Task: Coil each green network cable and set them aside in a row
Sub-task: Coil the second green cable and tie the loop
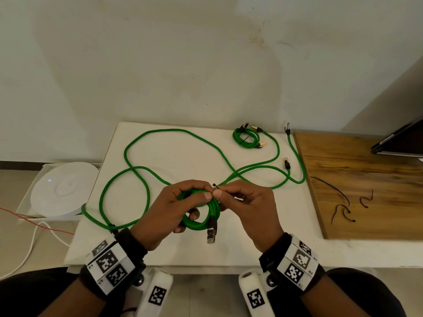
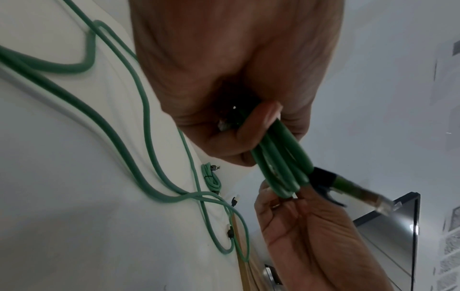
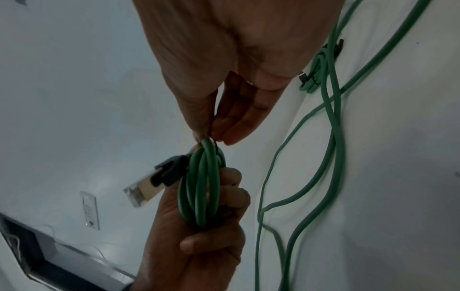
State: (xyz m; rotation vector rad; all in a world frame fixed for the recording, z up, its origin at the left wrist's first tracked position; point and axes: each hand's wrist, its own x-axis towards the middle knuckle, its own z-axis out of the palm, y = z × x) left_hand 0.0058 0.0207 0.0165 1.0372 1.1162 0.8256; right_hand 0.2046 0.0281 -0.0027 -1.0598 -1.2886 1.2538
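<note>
My left hand (image 1: 194, 208) grips a small coil of green network cable (image 1: 201, 224) above the white mat (image 1: 183, 252); its metal plug (image 1: 211, 234) hangs toward me. At the top of the coil my right hand (image 1: 218, 193) pinches a thin black tie (image 1: 215, 185). The left wrist view shows the left hand (image 2: 239, 126) curled round the coil (image 2: 281, 167). In the right wrist view the right hand's thumb and fingers (image 3: 214, 130) meet at the tie (image 3: 217, 147) on the coil (image 3: 201, 189). A tied coil (image 1: 246, 138) lies at the mat's far right. Long loose green cables (image 1: 174, 133) sprawl over the mat.
A wooden board (image 1: 370, 165) on the right carries several loose black ties (image 1: 338, 193). A dark screen (image 1: 402, 138) stands at the far right. Left of the mat sits a round white device (image 1: 61, 188) with white and red wires. A wall runs behind.
</note>
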